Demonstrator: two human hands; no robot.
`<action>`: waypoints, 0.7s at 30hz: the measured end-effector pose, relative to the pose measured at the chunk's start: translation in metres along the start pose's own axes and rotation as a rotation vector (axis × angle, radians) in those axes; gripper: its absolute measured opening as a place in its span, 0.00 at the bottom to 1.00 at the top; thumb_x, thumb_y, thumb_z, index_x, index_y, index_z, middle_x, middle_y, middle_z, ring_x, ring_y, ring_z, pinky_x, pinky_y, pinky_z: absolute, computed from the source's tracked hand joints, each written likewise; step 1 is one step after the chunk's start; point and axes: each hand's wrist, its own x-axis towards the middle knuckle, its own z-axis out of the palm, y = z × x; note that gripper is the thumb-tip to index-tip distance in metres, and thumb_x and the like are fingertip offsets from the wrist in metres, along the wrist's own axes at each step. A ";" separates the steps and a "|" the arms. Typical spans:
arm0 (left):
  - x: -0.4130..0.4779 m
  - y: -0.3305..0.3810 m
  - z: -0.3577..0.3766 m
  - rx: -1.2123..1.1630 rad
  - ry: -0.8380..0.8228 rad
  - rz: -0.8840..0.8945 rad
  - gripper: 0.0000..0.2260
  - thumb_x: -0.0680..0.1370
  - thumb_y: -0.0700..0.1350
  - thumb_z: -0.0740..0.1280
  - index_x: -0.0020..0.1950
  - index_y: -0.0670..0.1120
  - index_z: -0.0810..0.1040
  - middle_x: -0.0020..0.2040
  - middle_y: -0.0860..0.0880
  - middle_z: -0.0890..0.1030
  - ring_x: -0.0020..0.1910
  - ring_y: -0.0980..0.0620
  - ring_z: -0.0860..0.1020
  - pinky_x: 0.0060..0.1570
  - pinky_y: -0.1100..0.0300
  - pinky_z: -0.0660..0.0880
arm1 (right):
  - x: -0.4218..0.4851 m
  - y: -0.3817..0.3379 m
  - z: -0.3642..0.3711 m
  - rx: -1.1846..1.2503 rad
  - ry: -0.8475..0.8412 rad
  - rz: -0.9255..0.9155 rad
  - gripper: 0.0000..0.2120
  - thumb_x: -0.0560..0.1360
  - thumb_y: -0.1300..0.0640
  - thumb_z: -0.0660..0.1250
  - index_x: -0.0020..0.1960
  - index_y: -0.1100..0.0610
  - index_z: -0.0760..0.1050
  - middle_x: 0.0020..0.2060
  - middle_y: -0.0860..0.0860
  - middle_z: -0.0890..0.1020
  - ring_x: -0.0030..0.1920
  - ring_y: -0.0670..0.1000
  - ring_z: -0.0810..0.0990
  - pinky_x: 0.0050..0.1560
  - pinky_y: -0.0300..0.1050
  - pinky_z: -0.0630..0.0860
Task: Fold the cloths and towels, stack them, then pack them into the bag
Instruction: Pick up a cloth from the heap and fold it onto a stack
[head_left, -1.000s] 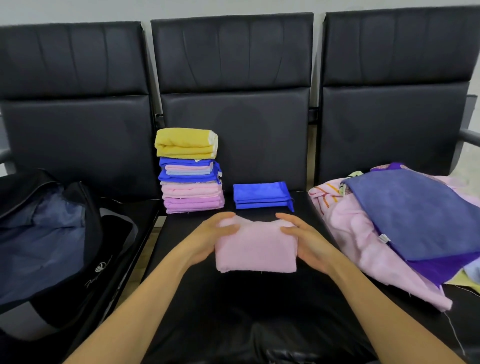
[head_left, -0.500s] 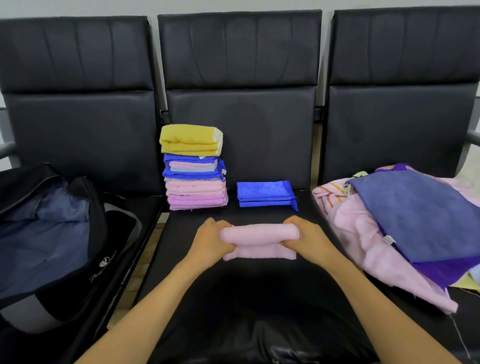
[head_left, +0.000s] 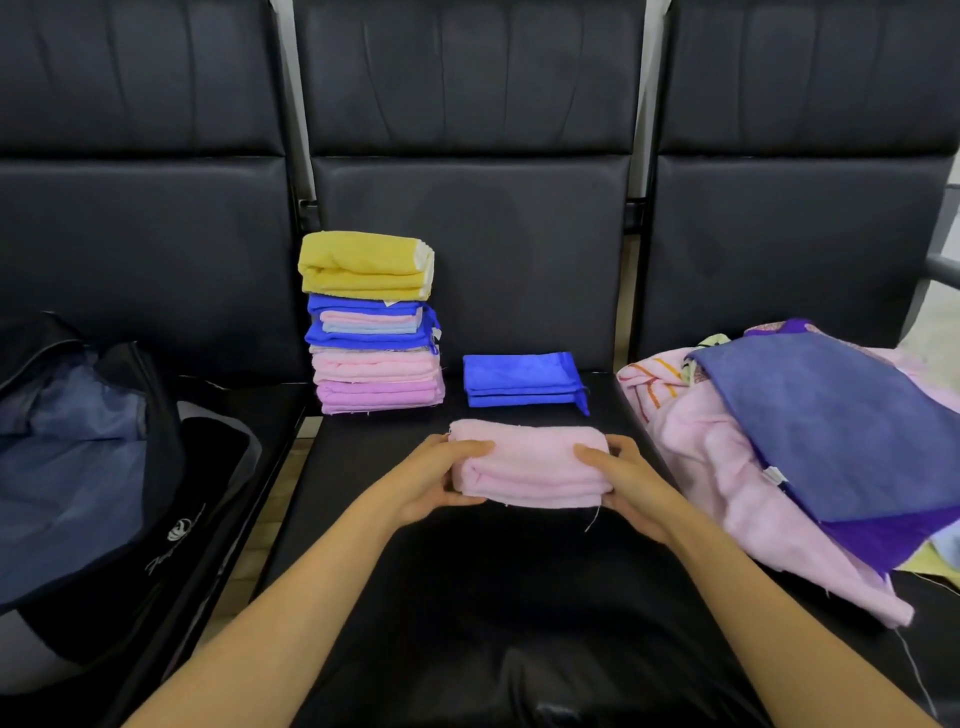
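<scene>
A folded pink towel (head_left: 527, 462) is held just above the middle black seat (head_left: 493, 597). My left hand (head_left: 439, 480) grips its left end and my right hand (head_left: 626, 480) grips its right end, thumbs on top. Behind it lies a folded blue cloth (head_left: 522, 376). To the left of that stands a stack of folded towels (head_left: 374, 332), yellow on top, then blue and pink layers. An open dark bag (head_left: 78, 467) sits on the left seat. A heap of unfolded cloths (head_left: 810, 441), pink, purple and blue-grey, covers the right seat.
Three black padded seats stand in a row with tall backrests (head_left: 467, 208). A narrow gap (head_left: 283, 467) showing the floor separates the left and middle seats. A metal armrest (head_left: 943, 270) juts out at the far right.
The pink towel went from a flat square to folded in half. Both hands now lift it slightly by its ends.
</scene>
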 end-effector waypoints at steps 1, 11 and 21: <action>0.005 0.000 0.000 -0.001 -0.005 -0.010 0.30 0.70 0.41 0.75 0.69 0.45 0.66 0.64 0.43 0.74 0.60 0.44 0.77 0.45 0.50 0.81 | 0.004 0.000 0.000 0.024 0.005 0.015 0.29 0.75 0.57 0.69 0.70 0.52 0.58 0.63 0.55 0.71 0.57 0.56 0.77 0.56 0.54 0.78; 0.088 0.084 0.022 0.034 0.233 0.355 0.25 0.77 0.34 0.66 0.71 0.43 0.60 0.68 0.43 0.68 0.62 0.42 0.73 0.50 0.51 0.78 | 0.099 -0.095 0.004 -0.168 0.126 -0.396 0.20 0.75 0.69 0.60 0.60 0.49 0.66 0.63 0.58 0.69 0.58 0.58 0.73 0.46 0.45 0.74; 0.178 0.076 0.007 0.267 0.471 0.277 0.25 0.76 0.36 0.67 0.70 0.42 0.63 0.67 0.42 0.69 0.64 0.43 0.72 0.58 0.49 0.76 | 0.172 -0.070 0.015 -0.640 0.255 -0.360 0.17 0.82 0.60 0.54 0.70 0.53 0.68 0.66 0.57 0.71 0.58 0.54 0.74 0.55 0.45 0.73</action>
